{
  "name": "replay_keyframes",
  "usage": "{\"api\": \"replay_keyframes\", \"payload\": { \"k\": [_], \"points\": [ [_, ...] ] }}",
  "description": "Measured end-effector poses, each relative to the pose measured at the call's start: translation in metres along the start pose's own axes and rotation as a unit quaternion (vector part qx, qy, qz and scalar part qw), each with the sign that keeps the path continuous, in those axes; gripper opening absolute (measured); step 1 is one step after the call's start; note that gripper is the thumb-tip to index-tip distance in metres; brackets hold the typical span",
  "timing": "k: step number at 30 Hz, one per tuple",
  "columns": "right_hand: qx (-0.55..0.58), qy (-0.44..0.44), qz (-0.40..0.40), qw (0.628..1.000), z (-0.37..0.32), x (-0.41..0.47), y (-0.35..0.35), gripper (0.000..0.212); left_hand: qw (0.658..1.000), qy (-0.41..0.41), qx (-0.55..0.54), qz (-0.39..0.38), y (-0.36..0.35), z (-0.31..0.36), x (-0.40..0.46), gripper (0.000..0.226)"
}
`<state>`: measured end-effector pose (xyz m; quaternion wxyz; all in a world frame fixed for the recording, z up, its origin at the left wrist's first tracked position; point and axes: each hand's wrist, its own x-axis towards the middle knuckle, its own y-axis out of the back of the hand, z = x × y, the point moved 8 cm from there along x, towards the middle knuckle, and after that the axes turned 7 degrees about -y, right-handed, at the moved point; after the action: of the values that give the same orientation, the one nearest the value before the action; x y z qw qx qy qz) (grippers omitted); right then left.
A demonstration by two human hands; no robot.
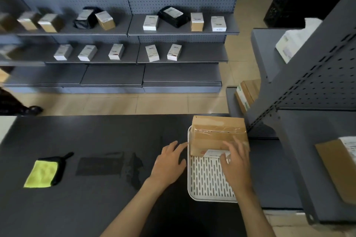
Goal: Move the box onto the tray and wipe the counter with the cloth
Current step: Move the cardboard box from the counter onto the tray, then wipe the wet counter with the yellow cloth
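The box (218, 134) is sitting on the far end of the tray (206, 179), lower right of frame, overhanging its far rim (it could tip off). The right hand (236, 161) is resting spread-fingered against it, clasping nothing; the left hand (169, 161) is hovering unclenched and empty. The cloth (41, 173) is lying lower left on the table (96, 208).

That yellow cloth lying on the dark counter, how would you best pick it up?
Pinch the yellow cloth from above, probably at its near yellow corner. It lies flat and folded on the counter, so there is no edge to get under. The left hand is nearer and looks free.
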<state>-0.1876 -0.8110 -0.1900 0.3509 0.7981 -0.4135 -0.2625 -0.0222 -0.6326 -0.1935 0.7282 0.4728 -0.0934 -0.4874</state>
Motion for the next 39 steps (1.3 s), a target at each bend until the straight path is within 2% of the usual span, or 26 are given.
{"api": "replay_keyframes", "payload": {
  "k": [3, 7, 13, 21, 27, 33, 39],
  "points": [
    [-0.039, 0.051, -0.019, 0.998, -0.033, -0.012, -0.019, 0.035, 0.999, 0.011, 0.050, 0.001, 0.014, -0.032, -0.027, 0.063],
    [-0.056, 0.117, -0.096, 0.987, -0.083, -0.034, -0.060, 0.034, 0.997, 0.028, 0.073, 0.004, 0.033, -0.080, -0.061, 0.061],
    [-0.134, 0.156, -0.158, 0.966, -0.157, -0.084, -0.139, 0.037, 0.996, 0.050, 0.070, 0.010, 0.060, -0.170, -0.106, 0.060],
    [-0.160, 0.170, -0.246, 0.941, -0.257, -0.155, -0.256, 0.037, 0.995, 0.090, 0.052, 0.002, 0.099, -0.316, -0.159, 0.061],
    [-0.167, 0.203, -0.316, 0.912, -0.322, -0.198, -0.333, 0.038, 0.986, 0.168, 0.001, 0.004, 0.117, -0.425, -0.196, 0.060],
    [-0.170, 0.188, -0.349, 0.902, -0.355, -0.213, -0.371, 0.038, 0.972, 0.236, -0.010, -0.007, 0.124, -0.506, -0.205, 0.064],
    [-0.177, 0.169, -0.366, 0.898, -0.354, -0.220, -0.387, 0.035, 0.966, 0.256, 0.020, -0.009, 0.115, -0.556, -0.186, 0.075]
  ]
}}
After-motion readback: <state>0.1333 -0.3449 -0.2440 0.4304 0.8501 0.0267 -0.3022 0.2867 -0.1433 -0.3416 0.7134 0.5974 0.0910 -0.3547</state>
